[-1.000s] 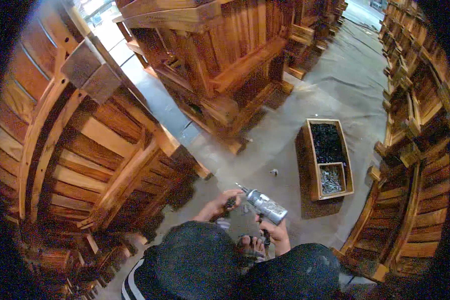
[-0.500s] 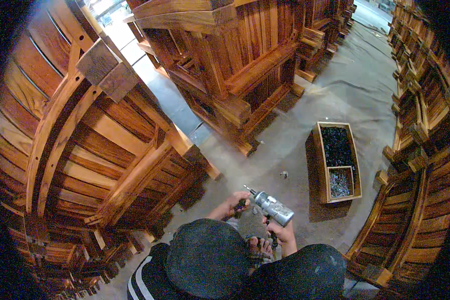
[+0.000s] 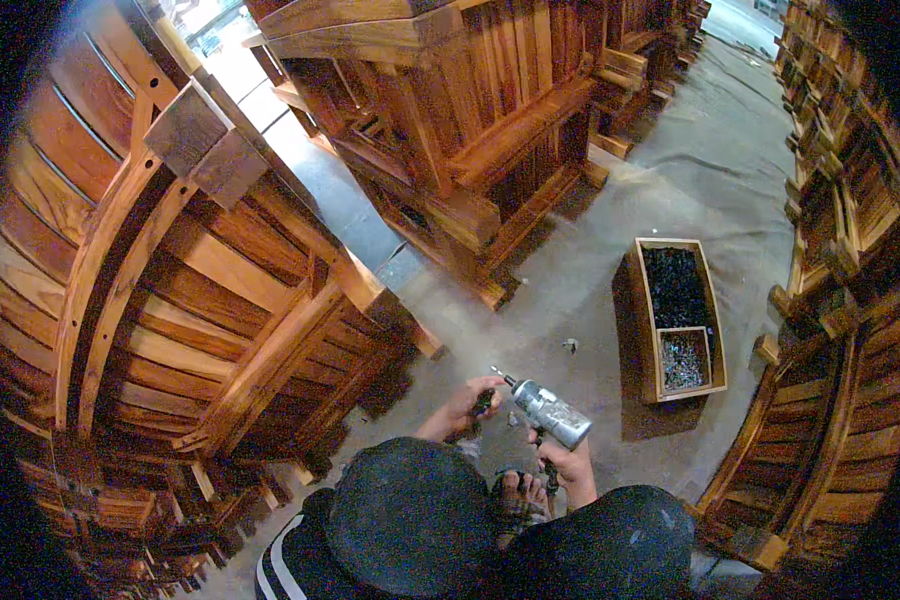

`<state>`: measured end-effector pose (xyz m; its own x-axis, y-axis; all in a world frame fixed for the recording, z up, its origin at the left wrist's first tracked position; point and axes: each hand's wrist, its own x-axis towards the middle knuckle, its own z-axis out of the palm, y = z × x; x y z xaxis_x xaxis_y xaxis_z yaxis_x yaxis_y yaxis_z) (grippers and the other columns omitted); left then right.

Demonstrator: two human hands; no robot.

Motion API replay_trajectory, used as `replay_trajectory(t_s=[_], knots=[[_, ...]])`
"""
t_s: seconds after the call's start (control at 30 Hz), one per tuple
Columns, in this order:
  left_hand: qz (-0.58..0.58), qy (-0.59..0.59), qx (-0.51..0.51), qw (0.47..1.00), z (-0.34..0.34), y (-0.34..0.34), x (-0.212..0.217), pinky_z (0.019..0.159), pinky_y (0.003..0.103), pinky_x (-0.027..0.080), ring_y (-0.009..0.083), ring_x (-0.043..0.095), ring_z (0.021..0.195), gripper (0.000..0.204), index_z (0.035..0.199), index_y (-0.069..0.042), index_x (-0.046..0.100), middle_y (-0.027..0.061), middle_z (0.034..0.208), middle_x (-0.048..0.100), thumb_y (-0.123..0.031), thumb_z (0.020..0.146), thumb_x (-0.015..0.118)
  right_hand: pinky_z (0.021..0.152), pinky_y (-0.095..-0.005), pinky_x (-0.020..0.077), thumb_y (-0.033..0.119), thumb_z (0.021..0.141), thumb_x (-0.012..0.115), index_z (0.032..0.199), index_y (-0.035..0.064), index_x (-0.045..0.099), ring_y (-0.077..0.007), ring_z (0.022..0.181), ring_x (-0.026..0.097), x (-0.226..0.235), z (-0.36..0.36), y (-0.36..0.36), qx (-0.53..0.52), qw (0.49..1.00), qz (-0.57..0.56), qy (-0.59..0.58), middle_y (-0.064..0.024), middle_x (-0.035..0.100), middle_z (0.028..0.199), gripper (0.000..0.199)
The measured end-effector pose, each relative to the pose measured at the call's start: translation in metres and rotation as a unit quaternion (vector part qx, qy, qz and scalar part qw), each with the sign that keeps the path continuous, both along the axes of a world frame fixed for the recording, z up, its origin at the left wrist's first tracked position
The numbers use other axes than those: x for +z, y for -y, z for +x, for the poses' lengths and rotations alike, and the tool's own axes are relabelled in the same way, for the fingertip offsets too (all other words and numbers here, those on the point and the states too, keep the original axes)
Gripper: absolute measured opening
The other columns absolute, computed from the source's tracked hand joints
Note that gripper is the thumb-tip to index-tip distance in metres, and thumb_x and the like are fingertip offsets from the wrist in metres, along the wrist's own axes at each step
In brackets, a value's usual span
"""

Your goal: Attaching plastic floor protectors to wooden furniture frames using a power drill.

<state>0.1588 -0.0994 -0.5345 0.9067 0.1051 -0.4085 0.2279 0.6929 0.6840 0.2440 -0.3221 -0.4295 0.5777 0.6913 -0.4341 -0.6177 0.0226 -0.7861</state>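
Two hands meet low in the centre of the frame, just above the person's dark-clad knees. The right hand (image 3: 562,462) is closed around the grip of a silver power screwdriver (image 3: 548,412), whose barrel slants up and to the left with its bit pointing toward the left hand (image 3: 467,402). That left hand is curled, its fingertips pinched on something small and dark right at the bit; it looks like a screw, but it is too small to be sure.

To the right of the hands, on the grey floor (image 3: 690,170), stands a wooden box (image 3: 646,330) split into two compartments: the larger, upper one holds dark fasteners, the smaller, lower one shiny ones. A small loose piece (image 3: 569,346) lies on the floor between the box and the tool. Slatted wooden furniture frames (image 3: 220,300) fill the left and top of the picture.

The likely trouble is the tool spinning while the fingertips sit at the bit, which could nip them. A loosely seated screw could also drop and roll away among the frames.
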Motion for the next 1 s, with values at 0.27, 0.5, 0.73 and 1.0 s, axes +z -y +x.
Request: replay_trajectory(t_s=[0.27, 0.5, 0.73, 1.0], knots=[[-0.019, -0.07, 0.062, 0.995, 0.019, -0.004, 0.037, 0.045, 0.025, 0.037, 0.0117, 0.048, 0.05, 0.023, 0.082, -0.01, 0.054, 0.0018, 0.064, 0.055, -0.031, 0.088, 0.05, 0.081, -0.0322, 0.0486, -0.003, 0.061, 0.066, 0.112, 0.002, 0.056, -0.0157, 0.091, 0.06, -0.028, 0.004, 0.009, 0.019, 0.998, 0.016, 0.055, -0.0047, 0.062, 0.104, 0.053], [-0.078, -0.043, 0.108, 0.99, 0.012, -0.031, 0.111, 0.042, 0.02, 0.031, 0.0072, 0.045, 0.057, 0.017, 0.094, -0.005, 0.055, -0.0001, 0.073, 0.055, -0.021, 0.089, 0.051, 0.062, -0.0235, 0.0483, 0.004, 0.06, 0.066, 0.111, 0.0008, 0.058, -0.0121, 0.079, 0.06, -0.019, 0.001, -0.026, 0.022, 0.989, 0.112, 0.097, -0.0037, 0.064, 0.094, 0.051], [-0.096, 0.008, 0.113, 0.989, 0.034, -0.027, 0.143, 0.043, 0.019, 0.029, 0.007, 0.042, 0.058, 0.019, 0.1, -0.004, 0.054, -0.0018, 0.071, 0.05, -0.017, 0.087, 0.057, 0.088, -0.0313, 0.0451, 0.007, 0.066, 0.064, 0.107, 0.0045, 0.063, -0.0166, 0.094, 0.061, -0.007, 0.027, -0.005, 0.073, 0.958, 0.049, 0.272, -0.0053, 0.064, 0.108, 0.041], [-0.049, 0.009, 0.109, 0.993, 0.028, -0.024, 0.147, 0.043, 0.02, 0.029, 0.0068, 0.04, 0.054, 0.024, 0.094, -0.003, 0.057, -0.0035, 0.063, 0.045, -0.028, 0.091, 0.056, 0.092, -0.0334, 0.0427, 0.009, 0.066, 0.063, 0.1, 0.0091, 0.067, -0.0195, 0.101, 0.06, -0.013, 0.02, -0.002, 0.087, 0.955, 0.027, 0.283, -0.0045, 0.066, 0.105, 0.034]])
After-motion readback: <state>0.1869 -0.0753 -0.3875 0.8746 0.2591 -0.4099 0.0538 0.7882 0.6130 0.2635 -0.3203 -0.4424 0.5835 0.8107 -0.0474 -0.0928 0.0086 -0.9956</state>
